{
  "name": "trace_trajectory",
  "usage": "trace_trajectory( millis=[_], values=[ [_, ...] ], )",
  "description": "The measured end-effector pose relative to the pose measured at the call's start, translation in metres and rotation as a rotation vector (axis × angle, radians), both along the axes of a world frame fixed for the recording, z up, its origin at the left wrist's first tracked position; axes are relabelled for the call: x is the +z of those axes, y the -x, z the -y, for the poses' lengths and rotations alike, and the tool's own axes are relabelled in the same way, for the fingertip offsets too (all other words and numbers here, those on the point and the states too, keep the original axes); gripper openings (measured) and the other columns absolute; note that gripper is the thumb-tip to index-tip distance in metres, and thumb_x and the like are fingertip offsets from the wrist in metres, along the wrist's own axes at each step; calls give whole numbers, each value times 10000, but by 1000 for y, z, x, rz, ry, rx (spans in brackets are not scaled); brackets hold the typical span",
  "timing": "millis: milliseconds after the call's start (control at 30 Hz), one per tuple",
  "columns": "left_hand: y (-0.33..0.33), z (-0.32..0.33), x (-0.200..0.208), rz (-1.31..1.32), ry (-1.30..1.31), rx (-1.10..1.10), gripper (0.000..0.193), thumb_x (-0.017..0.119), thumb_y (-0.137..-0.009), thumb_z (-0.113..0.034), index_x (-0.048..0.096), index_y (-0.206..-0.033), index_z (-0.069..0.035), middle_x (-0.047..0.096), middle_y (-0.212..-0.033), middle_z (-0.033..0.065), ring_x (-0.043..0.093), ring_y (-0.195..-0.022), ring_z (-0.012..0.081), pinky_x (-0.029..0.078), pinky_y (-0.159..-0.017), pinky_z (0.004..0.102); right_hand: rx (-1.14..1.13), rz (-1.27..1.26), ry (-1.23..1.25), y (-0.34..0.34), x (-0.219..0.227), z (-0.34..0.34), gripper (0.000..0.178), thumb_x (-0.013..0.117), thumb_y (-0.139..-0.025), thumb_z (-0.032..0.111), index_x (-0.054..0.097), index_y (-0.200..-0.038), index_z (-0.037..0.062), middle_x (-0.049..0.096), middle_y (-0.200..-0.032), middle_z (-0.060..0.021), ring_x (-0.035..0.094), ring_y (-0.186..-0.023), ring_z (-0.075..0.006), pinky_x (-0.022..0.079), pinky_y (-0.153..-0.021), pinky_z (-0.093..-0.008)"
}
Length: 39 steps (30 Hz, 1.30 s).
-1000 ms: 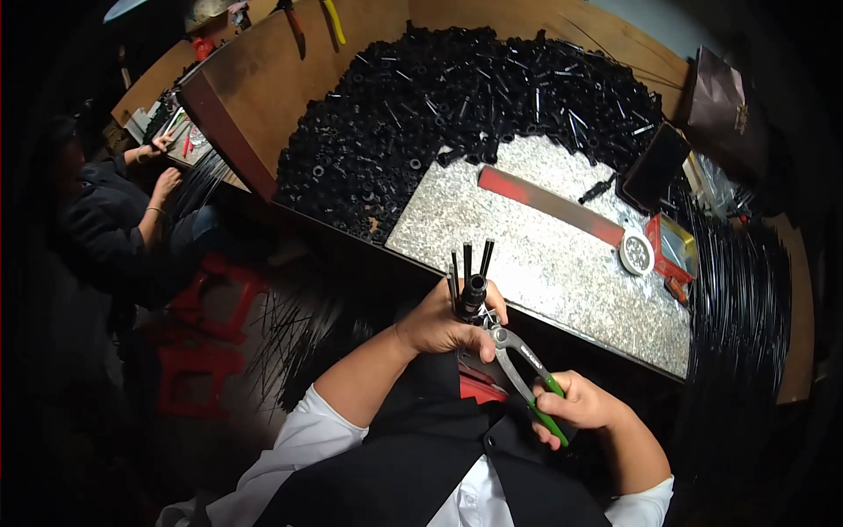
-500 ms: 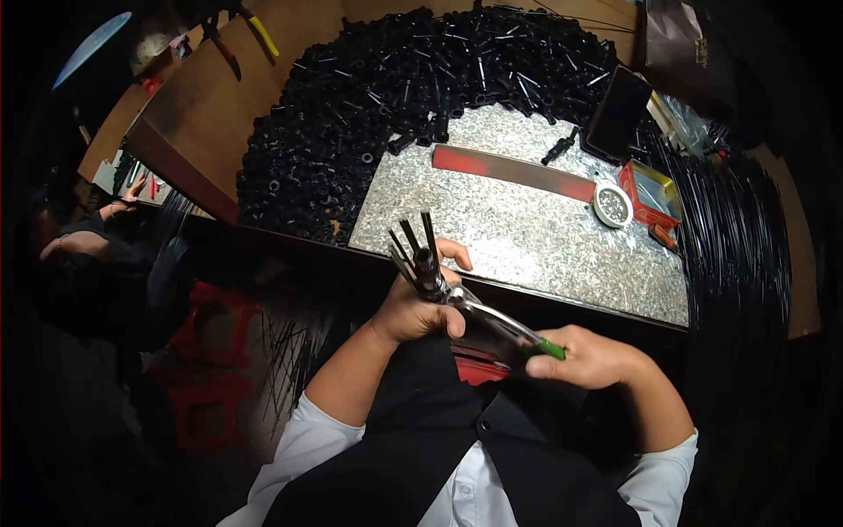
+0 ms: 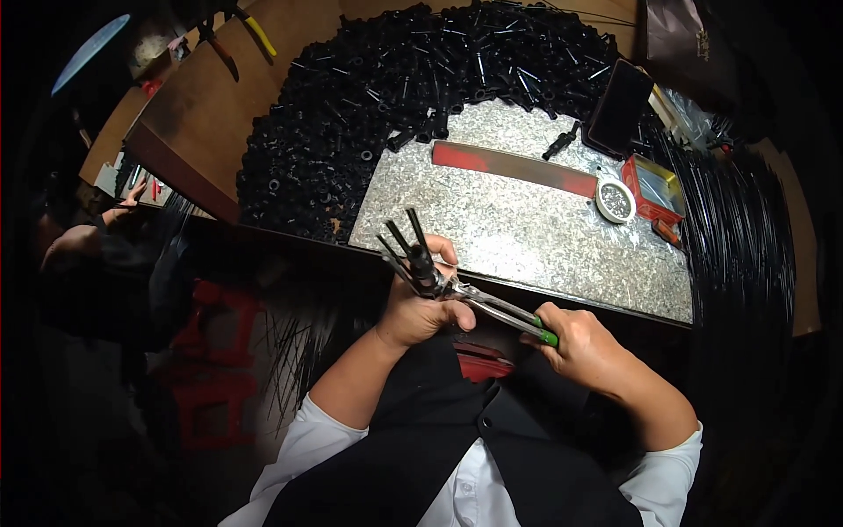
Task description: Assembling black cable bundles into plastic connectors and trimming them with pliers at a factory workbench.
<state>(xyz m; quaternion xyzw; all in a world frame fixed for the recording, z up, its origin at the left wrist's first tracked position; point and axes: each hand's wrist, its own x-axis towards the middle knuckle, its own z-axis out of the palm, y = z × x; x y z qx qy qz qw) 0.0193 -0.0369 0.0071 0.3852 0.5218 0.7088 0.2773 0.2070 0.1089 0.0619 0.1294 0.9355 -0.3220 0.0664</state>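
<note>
My left hand (image 3: 413,314) is closed around a black pronged part (image 3: 423,263), whose several thin prongs point up and away from me. Pliers (image 3: 502,309) with silvery arms and green grip ends reach from my right hand (image 3: 580,350) to the base of that part. The fingers of my right hand are wrapped about the green ends. The jaws meet the part beside my left thumb; exactly what they bite on is too small to make out.
A heap of small black parts (image 3: 307,167) covers the table's far and left side. On the speckled tabletop (image 3: 492,228) lie a red-brown strip (image 3: 509,167), a white bowl (image 3: 616,201), a red box (image 3: 654,189) and a phone (image 3: 618,110). Black rods (image 3: 738,228) lie right. Another person's arm (image 3: 114,212) shows far left.
The pliers' handles, blurred before, now show sharply, both green ends visible. My right hand has turned and moved up slightly. My left hand and the pronged part shifted a little left.
</note>
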Motion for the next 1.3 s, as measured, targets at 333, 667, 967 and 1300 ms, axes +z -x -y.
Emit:
trace_trajectory(
  millis=[333,667,967,1300],
  values=[
    [8,6,1,116,36,-258,822,866,-433,-434,345,-971,-96,364,-584,-108,330,-525,-12,262,-509,167,34,-243,-461,-18,18,-2,249,677,-801,209,509,-834,29,531,-705,-133,578,-623,-316,461,-539,-401],
    [-5,-3,2,-105,133,-363,649,900,-589,-119,304,-844,-144,284,-670,-79,264,-564,22,229,-499,193,117,-223,-838,-28,43,4,272,652,-820,261,515,-789,27,495,-665,-80,553,-566,-220,451,-509,-332],
    [-3,-3,-15,72,45,-318,709,865,-548,-462,303,-843,-146,325,-649,-82,275,-546,21,236,-495,191,67,-114,-539,-24,25,3,314,654,-833,289,490,-802,22,550,-692,-152,601,-589,-303,475,-525,-376],
    [12,14,13,245,-89,-398,668,679,-636,-695,418,-770,-95,375,-592,-48,336,-535,63,289,-500,220,-51,-365,-235,-30,25,-10,411,788,-709,152,413,-829,33,516,-678,-127,559,-581,-306,424,-512,-375]
  ],
)
